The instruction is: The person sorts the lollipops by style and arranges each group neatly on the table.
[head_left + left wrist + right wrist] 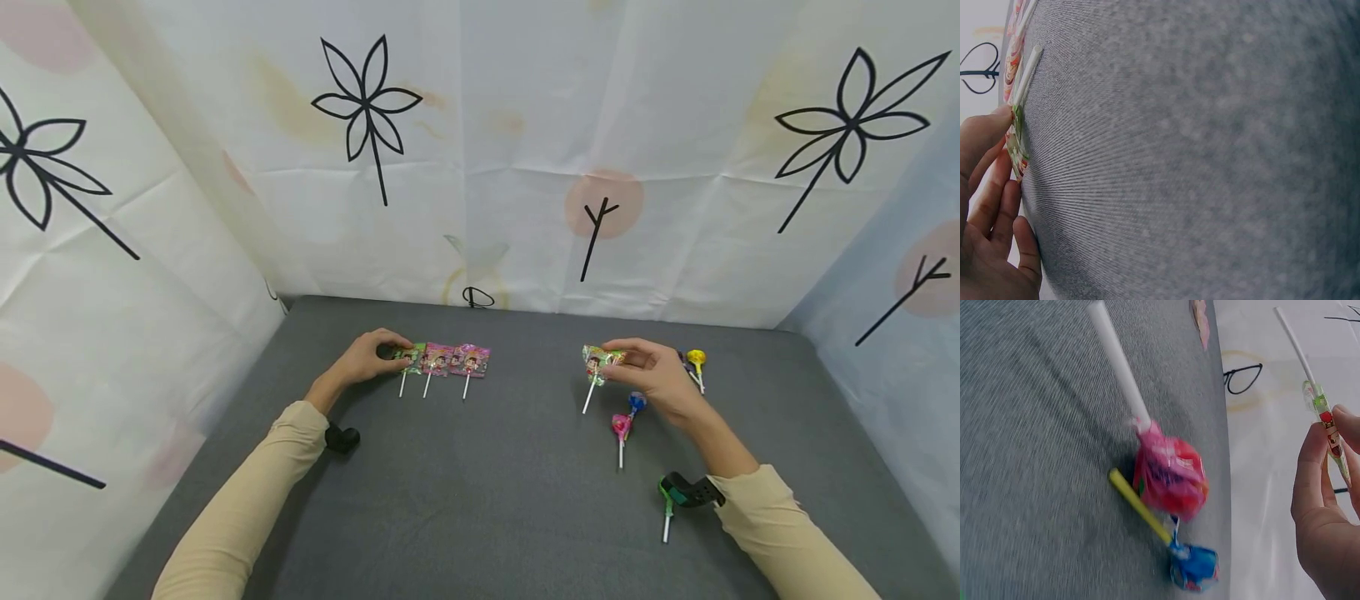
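My left hand [369, 358] pinches the wrapper edge of a green flat lollipop [411, 357], the leftmost of a row on the cloth. In the left wrist view, the thumb [985, 134] and fingers lie on either side of the green wrapper [1017, 134]. Beside it lie two pink-wrapped flat lollipops [437, 360] [470, 362], their white sticks pointing toward me. My right hand [660, 379] holds another green-wrapped flat lollipop [595, 364] between thumb and fingers. That one is raised off the table, stick down, as the right wrist view also shows its wrapper [1330, 428].
Near my right hand lie a pink round lollipop [621, 426] and a blue one [637, 402]. A yellow lollipop [697, 358] is behind the hand, partly beside a dark one. A green lollipop [666, 492] lies under the right wrist. Patterned curtains surround the grey table [480, 500].
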Available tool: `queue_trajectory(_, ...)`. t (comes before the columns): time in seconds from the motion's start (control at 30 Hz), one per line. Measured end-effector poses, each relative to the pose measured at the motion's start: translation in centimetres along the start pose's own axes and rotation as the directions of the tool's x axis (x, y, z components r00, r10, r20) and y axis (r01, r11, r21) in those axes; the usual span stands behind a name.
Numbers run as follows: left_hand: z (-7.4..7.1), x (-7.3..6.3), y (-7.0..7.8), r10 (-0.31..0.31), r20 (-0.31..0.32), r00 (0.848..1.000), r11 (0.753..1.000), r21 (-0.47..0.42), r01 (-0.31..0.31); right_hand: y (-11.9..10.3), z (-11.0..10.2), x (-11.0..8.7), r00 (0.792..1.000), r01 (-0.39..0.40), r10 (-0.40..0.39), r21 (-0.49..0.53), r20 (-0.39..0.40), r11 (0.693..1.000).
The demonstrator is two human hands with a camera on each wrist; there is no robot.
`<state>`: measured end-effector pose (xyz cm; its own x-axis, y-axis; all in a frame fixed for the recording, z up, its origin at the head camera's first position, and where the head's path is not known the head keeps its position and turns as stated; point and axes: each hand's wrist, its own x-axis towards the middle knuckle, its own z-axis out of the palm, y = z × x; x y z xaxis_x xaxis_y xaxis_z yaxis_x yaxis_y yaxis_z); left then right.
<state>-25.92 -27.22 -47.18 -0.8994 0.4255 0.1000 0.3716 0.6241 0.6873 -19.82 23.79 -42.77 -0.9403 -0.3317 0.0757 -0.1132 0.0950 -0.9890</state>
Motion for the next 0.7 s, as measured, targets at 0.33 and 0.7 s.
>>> queue_trajectory(0.33, 0.1, 0.1, -0.1, -0.004, 0.005, 1.0, 1.0, 0.004, 0.004, 0.6, 2.6, 1.9, 0.997, 0.026, -0.033, 0.091, 0.073, 0.995)
queue_trajectory(0.7, 0.0, 0.1, -0.1, -0.01, 0.006, 1.0, 1.0, 0.003, 0.01, 1.2, 6.0, 3.7, 0.994, -0.02, 0.013, 0.057, 0.111, 0.998)
